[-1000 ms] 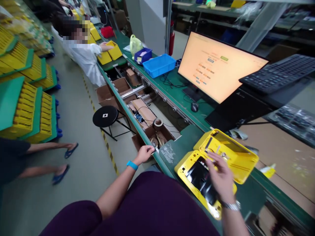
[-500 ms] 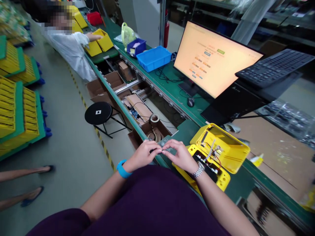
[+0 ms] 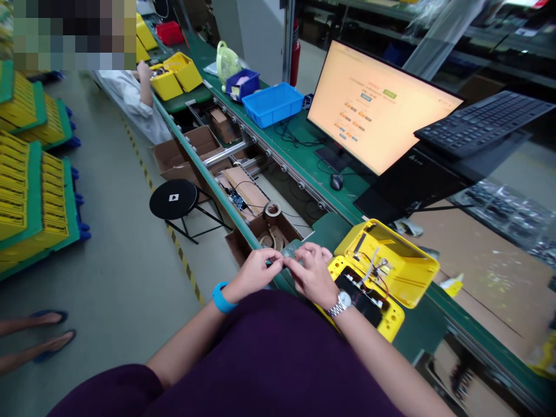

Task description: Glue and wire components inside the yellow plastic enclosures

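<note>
Close in front of my body, my left hand [image 3: 262, 269] is closed in a pinch on something small and dark that I cannot make out. My right hand [image 3: 311, 272] meets it fingertip to fingertip, with its fingers curled; whatever lies in them is hidden. Both hands are over the near edge of the green bench [image 3: 339, 231]. Just right of my right hand lies an opened yellow case [image 3: 393, 315], its lid [image 3: 408, 266] tipped back. Inside are a black part [image 3: 362, 301] and red and white wires [image 3: 371, 266].
A monitor [image 3: 382, 104], mouse [image 3: 336, 181] and keyboard [image 3: 490, 121] stand beyond the case. Farther along are a blue tray [image 3: 273, 104] and a green fan [image 3: 227, 65]. A black stool [image 3: 174, 198] stands left of the bench. Another person's arm [image 3: 145, 87] reaches to a yellow case [image 3: 167, 81].
My right hand has turned over, with its back more upward and its fingers curled. The left stays almost in place. The other person's arm has drawn back a little.
</note>
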A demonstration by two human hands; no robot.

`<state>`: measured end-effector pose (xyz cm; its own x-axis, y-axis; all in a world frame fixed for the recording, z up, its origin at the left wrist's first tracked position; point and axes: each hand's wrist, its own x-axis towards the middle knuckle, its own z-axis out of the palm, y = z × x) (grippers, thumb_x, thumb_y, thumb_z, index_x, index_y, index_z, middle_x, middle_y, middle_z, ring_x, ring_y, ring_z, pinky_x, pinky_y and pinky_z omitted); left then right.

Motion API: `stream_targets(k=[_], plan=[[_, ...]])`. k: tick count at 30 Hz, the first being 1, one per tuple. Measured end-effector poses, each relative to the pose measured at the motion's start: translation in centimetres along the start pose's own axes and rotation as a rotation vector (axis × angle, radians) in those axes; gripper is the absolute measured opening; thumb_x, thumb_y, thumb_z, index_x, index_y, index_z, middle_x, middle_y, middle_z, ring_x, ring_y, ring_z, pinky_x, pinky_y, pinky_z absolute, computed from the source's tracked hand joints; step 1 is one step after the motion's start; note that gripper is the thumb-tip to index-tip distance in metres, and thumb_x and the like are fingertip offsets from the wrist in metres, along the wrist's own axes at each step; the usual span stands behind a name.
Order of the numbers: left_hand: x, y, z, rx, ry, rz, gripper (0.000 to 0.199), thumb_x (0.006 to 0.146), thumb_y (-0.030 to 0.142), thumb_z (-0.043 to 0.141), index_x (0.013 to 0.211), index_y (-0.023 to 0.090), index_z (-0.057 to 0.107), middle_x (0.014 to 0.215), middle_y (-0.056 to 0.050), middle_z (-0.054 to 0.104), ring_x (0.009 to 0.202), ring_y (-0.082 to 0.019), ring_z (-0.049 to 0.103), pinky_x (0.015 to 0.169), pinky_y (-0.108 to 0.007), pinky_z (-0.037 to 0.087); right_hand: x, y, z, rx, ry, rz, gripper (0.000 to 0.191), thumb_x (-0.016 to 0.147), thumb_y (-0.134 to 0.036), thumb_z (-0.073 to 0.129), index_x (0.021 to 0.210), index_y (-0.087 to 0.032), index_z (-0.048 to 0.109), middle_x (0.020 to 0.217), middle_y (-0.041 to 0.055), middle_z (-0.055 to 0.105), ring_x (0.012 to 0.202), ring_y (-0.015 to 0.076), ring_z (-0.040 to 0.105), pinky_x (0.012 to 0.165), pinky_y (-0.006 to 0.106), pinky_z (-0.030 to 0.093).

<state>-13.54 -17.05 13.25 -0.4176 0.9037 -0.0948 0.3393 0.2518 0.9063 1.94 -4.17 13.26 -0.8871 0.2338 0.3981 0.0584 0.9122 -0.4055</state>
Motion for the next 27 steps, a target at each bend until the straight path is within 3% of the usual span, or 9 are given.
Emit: stream_targets(k=[2,4,7,10,14,21,24,27], plan=[[0.3,-1.1,0.6,-0.020,0.121,-0.045,0.022,0.093,0.028,0.055,0.080,0.017,0.068,0.076,-0.001,0.067,0.072,-0.015,0.059,0.068,-0.026,0.046,-0.6,0.0,0.5,-0.015,0.074,-0.009,0.035,0.090,-0.009,0.057,0.116,-0.030,0.067,0.098,0.0074,0.061,0.108,0.0308,0.052,0.085,0.048,0.032],[0.6,-1.9,0.7,-0.050,0.212,-0.070,0.025,0.095,0.033,0.054,0.081,0.017,0.066,0.078,-0.002,0.066,0.073,-0.015,0.058,0.068,-0.026,0.046,-0.8,0.0,0.6,0.065,0.145,0.088,0.024,0.093,-0.013,0.057,0.109,-0.029,0.068,0.093,0.0060,0.059,0.101,0.0284,0.055,0.087,0.049,0.035],[0.6,-2.1,0.0,-0.179,0.192,-0.046,0.021,0.096,0.036,0.059,0.107,0.018,0.062,0.081,-0.001,0.065,0.073,-0.014,0.058,0.069,-0.025,0.047,-0.3,0.3,0.6,0.425,0.205,0.339,0.008,0.099,-0.027,0.057,0.101,-0.025,0.064,0.092,0.0053,0.059,0.094,0.0247,0.058,0.089,0.047,0.044],[0.3,-1.1,-0.7,-0.338,0.111,-0.016,0.047,0.093,0.034,0.067,0.132,0.023,0.042,0.081,0.003,0.062,0.072,-0.012,0.059,0.069,-0.024,0.047,0.2,0.8,1.0,0.970,0.137,0.539,0.031,0.095,-0.041,0.067,0.120,-0.026,0.057,0.096,0.0040,0.064,0.088,0.0205,0.064,0.082,0.039,0.053],[-0.2,0.5,-0.6,-0.395,0.066,0.027,0.041,0.091,0.035,0.071,0.121,0.022,0.045,0.081,0.003,0.062,0.074,-0.012,0.059,0.073,-0.024,0.048,0.5,0.9,1.4,1.359,-0.035,0.634,0.063,0.083,-0.042,0.081,0.133,-0.026,0.046,0.099,0.0036,0.072,0.089,0.0172,0.070,0.085,0.035,0.057],[-0.1,1.1,-0.9,-0.275,0.004,0.008,0.027,0.090,0.042,0.071,0.095,0.016,0.068,0.083,-0.005,0.068,0.078,-0.016,0.063,0.070,-0.027,0.050,1.1,-0.1,0.8,1.331,0.040,0.621,0.066,0.078,-0.036,0.086,0.127,-0.028,0.042,0.086,-0.0028,0.070,0.074,0.0147,0.068,0.075,0.031,0.058],[-0.3,1.4,-1.5,-0.188,-0.052,0.007,0.028,0.096,0.042,0.063,0.093,0.016,0.073,0.087,-0.007,0.071,0.082,-0.018,0.064,0.071,-0.028,0.051,1.2,-0.6,0.4,1.190,0.122,0.556,0.066,0.081,-0.033,0.082,0.129,-0.029,0.038,0.084,-0.0032,0.069,0.074,0.0163,0.066,0.076,0.034,0.056],[-0.5,1.7,-1.9,-0.094,-0.030,0.037,0.030,0.098,0.042,0.059,0.090,0.017,0.075,0.087,-0.007,0.071,0.081,-0.018,0.064,0.072,-0.029,0.050,1.2,-1.0,-0.3,0.937,0.171,0.495,0.061,0.087,-0.029,0.074,0.137,-0.028,0.038,0.085,-0.0016,0.067,0.076,0.0188,0.065,0.078,0.038,0.054]])
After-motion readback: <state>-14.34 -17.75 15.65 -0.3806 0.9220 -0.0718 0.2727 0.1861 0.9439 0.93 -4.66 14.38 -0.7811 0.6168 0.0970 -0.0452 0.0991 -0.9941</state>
